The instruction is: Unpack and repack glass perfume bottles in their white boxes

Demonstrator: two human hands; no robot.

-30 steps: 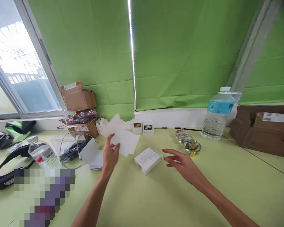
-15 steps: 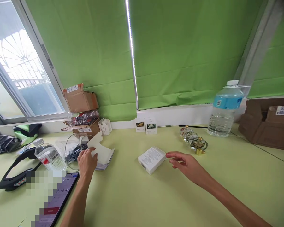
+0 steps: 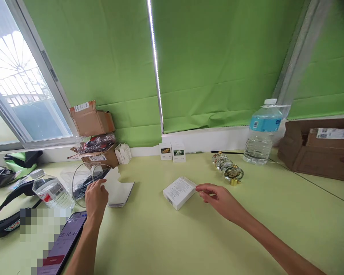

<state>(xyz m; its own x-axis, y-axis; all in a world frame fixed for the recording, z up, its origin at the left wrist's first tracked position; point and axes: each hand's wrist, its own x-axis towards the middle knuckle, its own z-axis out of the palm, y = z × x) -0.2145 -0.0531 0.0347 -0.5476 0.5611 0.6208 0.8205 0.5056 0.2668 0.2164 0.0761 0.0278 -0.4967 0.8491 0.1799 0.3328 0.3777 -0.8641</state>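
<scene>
My left hand (image 3: 95, 199) rests with its fingers on a small stack of white flattened cards (image 3: 119, 189) lying on the yellow-green table (image 3: 172, 236). The fingers are loosely curled over the top card's left edge. My right hand (image 3: 219, 199) reaches to a white printed box (image 3: 179, 192) in the table's middle. Its outstretched fingertips touch the box's right corner, and the hand holds nothing.
A phone (image 3: 61, 246) lies at the front left, a small water bottle (image 3: 50, 191) and cables beside it. Cardboard boxes (image 3: 93, 131) stand by the window. Two small white boxes (image 3: 172, 151), glass ornaments (image 3: 229, 170), a large water bottle (image 3: 262, 133) and a brown carton (image 3: 321, 152) line the back.
My left hand carried the white cards from mid-air down to the left and laid them flat on the table. My right hand moved up to the box's corner.
</scene>
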